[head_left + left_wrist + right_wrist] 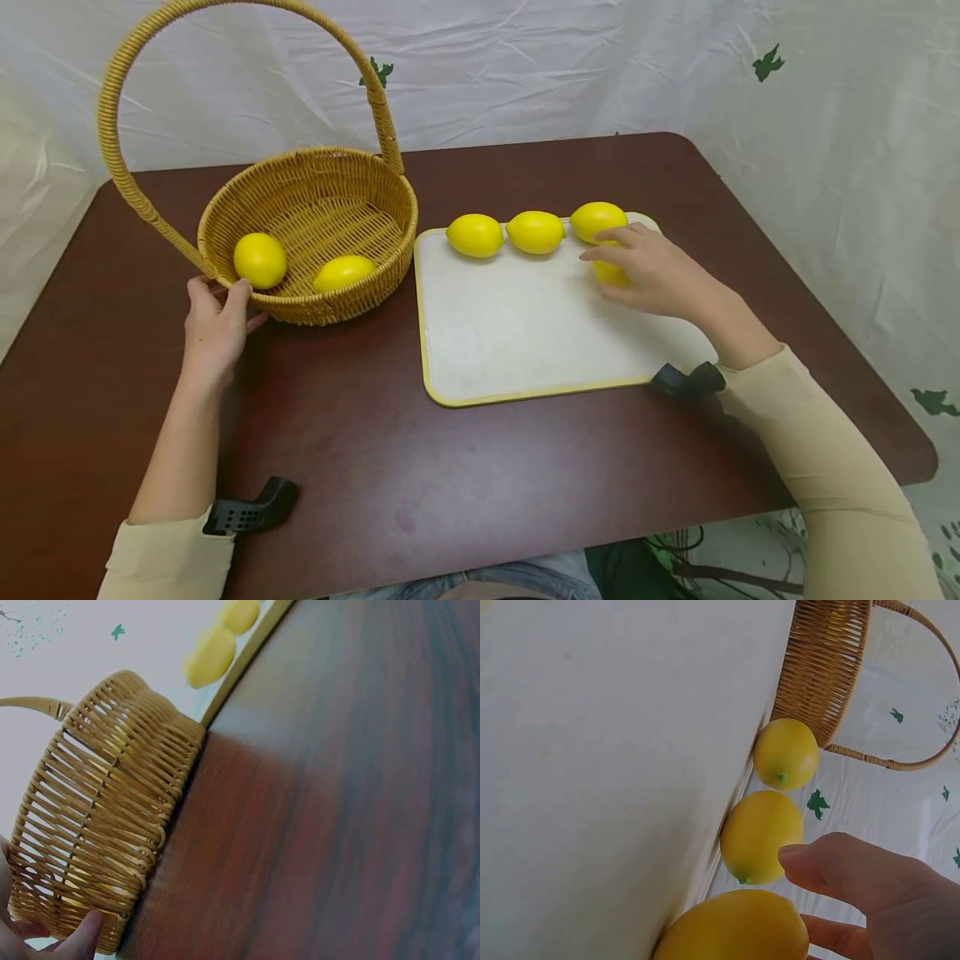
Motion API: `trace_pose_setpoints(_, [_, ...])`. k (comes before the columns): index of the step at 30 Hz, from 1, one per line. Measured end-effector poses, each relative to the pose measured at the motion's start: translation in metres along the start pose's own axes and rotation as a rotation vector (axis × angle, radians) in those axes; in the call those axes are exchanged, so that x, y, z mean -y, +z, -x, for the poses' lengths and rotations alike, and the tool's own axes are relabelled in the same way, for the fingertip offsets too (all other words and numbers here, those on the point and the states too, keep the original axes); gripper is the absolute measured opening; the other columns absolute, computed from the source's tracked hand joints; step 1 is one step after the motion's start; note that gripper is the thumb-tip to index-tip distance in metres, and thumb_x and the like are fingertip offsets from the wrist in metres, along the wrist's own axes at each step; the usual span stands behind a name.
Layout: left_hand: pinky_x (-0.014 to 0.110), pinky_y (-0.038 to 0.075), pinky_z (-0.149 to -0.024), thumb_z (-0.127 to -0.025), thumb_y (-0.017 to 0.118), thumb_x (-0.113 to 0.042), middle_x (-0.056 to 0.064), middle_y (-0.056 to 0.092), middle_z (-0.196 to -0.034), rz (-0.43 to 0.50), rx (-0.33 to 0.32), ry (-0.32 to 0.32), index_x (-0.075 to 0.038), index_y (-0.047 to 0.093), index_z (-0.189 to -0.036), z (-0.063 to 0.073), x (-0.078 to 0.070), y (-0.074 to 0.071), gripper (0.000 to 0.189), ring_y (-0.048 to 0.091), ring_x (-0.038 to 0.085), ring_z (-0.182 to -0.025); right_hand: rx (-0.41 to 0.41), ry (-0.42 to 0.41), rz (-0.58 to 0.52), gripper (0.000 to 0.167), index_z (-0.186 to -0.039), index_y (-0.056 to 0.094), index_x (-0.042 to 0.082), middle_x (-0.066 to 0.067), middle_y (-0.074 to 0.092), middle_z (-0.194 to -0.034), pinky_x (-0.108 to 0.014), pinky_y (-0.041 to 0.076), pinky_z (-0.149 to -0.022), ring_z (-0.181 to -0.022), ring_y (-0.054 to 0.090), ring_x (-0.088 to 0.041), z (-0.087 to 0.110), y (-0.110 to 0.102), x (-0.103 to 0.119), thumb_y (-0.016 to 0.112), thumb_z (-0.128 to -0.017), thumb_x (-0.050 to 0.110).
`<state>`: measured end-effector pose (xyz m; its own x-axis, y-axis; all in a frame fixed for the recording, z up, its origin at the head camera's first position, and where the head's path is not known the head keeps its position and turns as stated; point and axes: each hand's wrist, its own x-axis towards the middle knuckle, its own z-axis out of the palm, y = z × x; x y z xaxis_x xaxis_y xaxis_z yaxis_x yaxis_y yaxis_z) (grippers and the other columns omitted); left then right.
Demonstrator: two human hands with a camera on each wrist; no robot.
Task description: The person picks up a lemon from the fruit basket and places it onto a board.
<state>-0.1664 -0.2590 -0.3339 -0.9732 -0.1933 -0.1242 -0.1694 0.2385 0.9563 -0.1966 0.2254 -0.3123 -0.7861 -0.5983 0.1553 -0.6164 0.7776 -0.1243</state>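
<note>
A wicker basket (303,312) with a tall arched handle stands at the left and holds two lemons, one (260,260) by its left wall and another (344,272) by its front wall. My left hand (213,321) grips the basket's near-left rim, thumb at the edge and fingers lower down. On the white tray (517,333), my right hand (656,271) is over a lemon (611,273), thumb and fingers spread on either side of it. In the right wrist view the thumb stands apart from the nearest lemon (735,926), and fingers show beyond it.
Three more lemons line the tray's far edge: a left one (475,235), a middle one (536,232) and a right one (597,221). The yellow-rimmed tray lies beside the basket on the dark brown table (480,475). A white curtain (510,75) hangs behind.
</note>
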Motion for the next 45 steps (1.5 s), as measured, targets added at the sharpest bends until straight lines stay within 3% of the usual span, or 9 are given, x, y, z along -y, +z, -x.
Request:
trace_pose_setpoints(10, [0.032,0.046,-0.091,-0.095,0.036,-0.031,0.023,0.018,-0.139,-0.007,-0.001,0.012,-0.003,0.010,-0.138,0.001,0.002,0.001,0.058,0.037,0.030,-0.123,-0.032,-0.042,0.018,0.031,-0.106,0.066,0.004,-0.019,0.057,-0.113,-0.047,0.041,-0.090,-0.104,0.046,-0.036,0.000,-0.001,0.000,0.070,-0.075,0.006])
trace_pose_setpoints(45, [0.035,0.044,-0.094,-0.095,0.035,-0.036,0.021,0.022,-0.140,-0.031,-0.015,0.017,-0.003,0.010,-0.138,0.003,-0.002,0.001,0.059,0.038,0.030,-0.124,-0.063,-0.054,0.023,0.030,-0.106,0.066,0.004,-0.019,0.055,-0.114,-0.049,0.040,-0.091,-0.107,0.044,-0.035,-0.011,-0.009,0.007,0.070,-0.076,0.007])
